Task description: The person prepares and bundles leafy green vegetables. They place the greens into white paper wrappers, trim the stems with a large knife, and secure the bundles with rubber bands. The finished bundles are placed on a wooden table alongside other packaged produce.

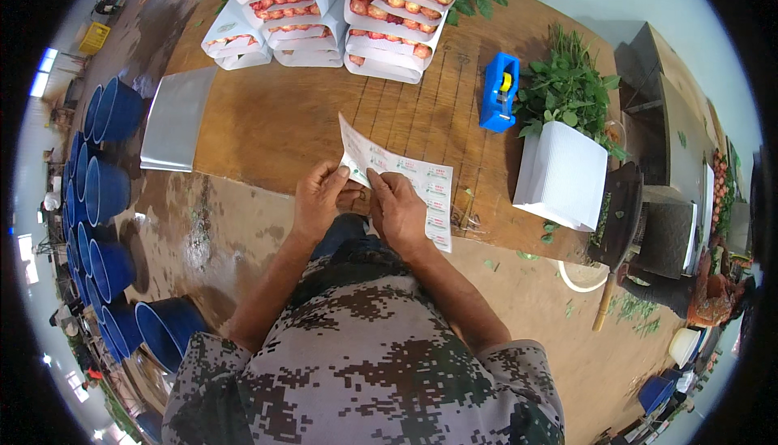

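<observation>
A sheet of printed stickers point(439, 193) is held in both hands over the near edge of a wooden table point(273, 123). My left hand point(325, 193) pinches its left part between thumb and fingers. On the sheet's middle, my right hand point(395, 205) grips with its thumb and fingertips. One corner of the sheet curls up toward the far side, while the right part hangs past my right hand. The stickers bear small green and red writing. To the right stands a blue tape dispenser point(499, 95) with a yellow core.
Wrapped rose bunches point(398, 16) are stacked at the table's far side. Plastic sleeves point(176, 120) lie at the left edge. A white corrugated-wrapped bunch point(562, 174) with green stems rests at right, beside a wooden-handled tool point(605, 299). Blue buckets point(109, 186) line the floor at left.
</observation>
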Demonstrator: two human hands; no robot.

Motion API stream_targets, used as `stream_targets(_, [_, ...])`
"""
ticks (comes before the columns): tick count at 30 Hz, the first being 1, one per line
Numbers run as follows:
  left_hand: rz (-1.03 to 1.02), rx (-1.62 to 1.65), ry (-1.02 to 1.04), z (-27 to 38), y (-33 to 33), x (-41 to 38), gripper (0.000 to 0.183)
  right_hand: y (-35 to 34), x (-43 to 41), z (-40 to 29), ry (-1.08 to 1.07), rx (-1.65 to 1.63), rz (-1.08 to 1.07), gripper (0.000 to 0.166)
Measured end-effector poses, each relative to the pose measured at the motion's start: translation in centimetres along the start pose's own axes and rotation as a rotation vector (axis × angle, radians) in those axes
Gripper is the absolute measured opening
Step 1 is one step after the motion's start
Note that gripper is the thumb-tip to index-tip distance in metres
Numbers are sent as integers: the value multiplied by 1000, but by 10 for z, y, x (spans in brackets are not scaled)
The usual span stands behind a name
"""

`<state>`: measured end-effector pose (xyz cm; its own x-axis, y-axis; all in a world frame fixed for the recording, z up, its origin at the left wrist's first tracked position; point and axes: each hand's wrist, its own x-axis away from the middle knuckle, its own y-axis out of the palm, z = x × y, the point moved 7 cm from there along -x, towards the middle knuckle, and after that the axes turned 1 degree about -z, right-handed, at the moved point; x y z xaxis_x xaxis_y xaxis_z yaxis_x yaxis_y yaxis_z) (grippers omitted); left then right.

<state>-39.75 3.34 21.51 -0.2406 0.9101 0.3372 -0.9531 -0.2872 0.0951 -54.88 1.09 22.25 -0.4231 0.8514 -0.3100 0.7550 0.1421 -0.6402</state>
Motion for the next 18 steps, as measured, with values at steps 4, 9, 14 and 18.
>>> stream_targets(4, [-32,15,52,4,-4,-1,23,-1,-5,-3,-11,-4,6,39])
stream_targets(9, [-105,-146,173,17,-13,-3,17,-18,-19,-24,69,-205,57,29])
stream_targets(14, [-239,-229,249,35,-6,2,10,-19,-26,-32,117,-256,136,23])
stream_targets(18, [-260,-302,327,31,-12,-2,7,-16,-24,-36,134,-252,158,20])
